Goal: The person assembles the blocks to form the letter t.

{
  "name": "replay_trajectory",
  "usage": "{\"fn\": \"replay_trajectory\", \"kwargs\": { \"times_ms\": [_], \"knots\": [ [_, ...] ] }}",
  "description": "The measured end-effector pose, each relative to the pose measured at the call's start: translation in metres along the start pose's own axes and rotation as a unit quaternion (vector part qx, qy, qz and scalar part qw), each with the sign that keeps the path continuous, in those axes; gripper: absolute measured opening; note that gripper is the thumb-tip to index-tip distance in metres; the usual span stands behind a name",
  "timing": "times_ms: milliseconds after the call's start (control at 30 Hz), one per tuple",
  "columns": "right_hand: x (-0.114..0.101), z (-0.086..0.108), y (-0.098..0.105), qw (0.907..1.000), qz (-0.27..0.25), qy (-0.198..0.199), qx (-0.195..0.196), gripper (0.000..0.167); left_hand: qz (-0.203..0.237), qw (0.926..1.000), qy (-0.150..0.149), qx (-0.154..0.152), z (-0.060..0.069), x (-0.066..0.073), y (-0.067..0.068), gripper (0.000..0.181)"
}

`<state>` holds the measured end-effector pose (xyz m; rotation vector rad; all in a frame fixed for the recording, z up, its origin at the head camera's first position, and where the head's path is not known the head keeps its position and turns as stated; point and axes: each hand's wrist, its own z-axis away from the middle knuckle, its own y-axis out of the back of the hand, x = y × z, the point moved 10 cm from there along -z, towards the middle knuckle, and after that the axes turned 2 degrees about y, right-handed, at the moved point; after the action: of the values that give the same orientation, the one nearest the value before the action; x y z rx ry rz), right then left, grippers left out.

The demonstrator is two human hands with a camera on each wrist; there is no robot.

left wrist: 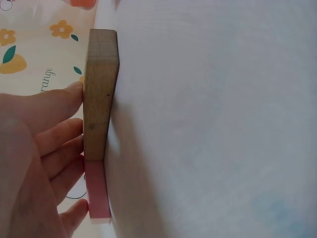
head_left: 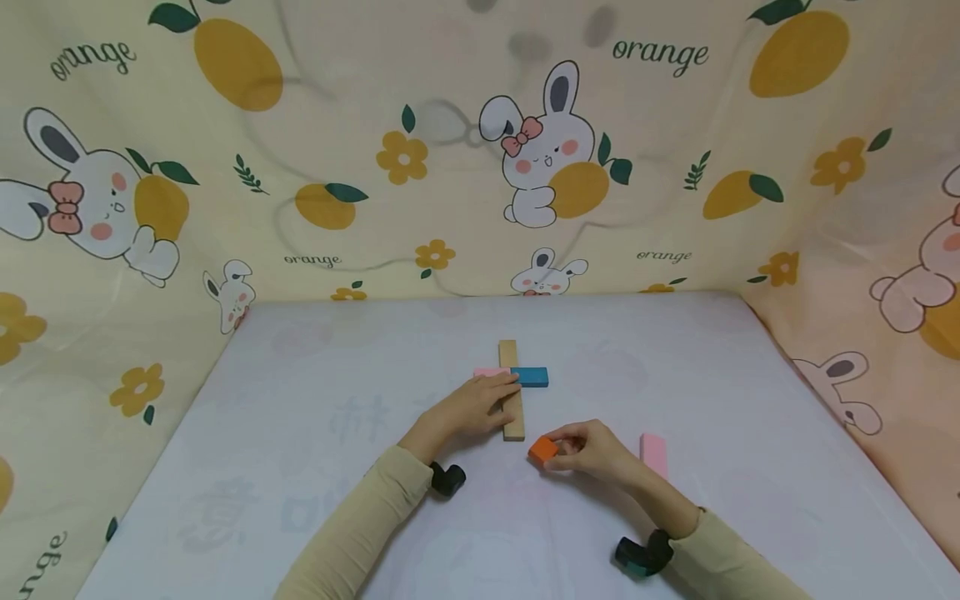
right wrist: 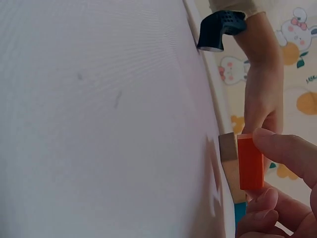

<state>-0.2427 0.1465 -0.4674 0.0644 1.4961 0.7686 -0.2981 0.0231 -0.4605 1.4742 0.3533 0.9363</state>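
Observation:
My left hand (head_left: 474, 407) rests over a cross-like layout of flat blocks, its fingertips touching the near wooden part (head_left: 513, 427) and the pink block (head_left: 487, 372). The left wrist view shows those fingers fairly straight along the top of the wood (left wrist: 99, 109) and pink block (left wrist: 97, 191). A blue block (head_left: 534, 377) lies just right of the fingertips. More wood (head_left: 507, 353) extends beyond; the hand hides whether it is one piece. Between thumb and fingers, my right hand (head_left: 596, 450) pinches an orange block (right wrist: 251, 162), held near the wood's close end.
A second pink block (head_left: 653, 452) lies on the white table (head_left: 300, 433), behind the right wrist. Black wrist cameras hang under both forearms, the left (head_left: 448, 480) and right (head_left: 643, 553). A patterned cloth (head_left: 420, 217) rises behind and beside the table.

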Motion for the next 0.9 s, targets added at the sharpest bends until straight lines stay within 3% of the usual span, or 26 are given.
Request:
{"fn": "replay_trajectory", "kwargs": {
  "times_ms": [900],
  "knots": [
    [-0.004, -0.010, -0.016, 0.9993, 0.015, -0.027, 0.022, 0.041, 0.014, 0.9999, 0.002, 0.001, -0.001, 0.001, 0.001, 0.054]
  ]
}}
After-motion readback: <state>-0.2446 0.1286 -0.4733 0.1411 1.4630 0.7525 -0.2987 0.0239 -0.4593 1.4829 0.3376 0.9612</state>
